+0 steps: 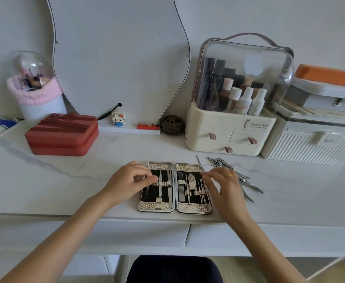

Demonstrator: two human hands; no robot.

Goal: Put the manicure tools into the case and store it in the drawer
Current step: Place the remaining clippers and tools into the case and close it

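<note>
Case open near the desk edge, tools half packed

You had your left hand (131,180) pinching a thin tool at the left half of the open case (175,187), and your right hand (222,183) over the right half, fingers curled (the blur hid whether they grasped anything). Several tools sat under the straps; the loose tools (236,176) lay just beyond. A badly seated tool could stop the case from closing. The drawer (139,234) below looked closed.
</note>
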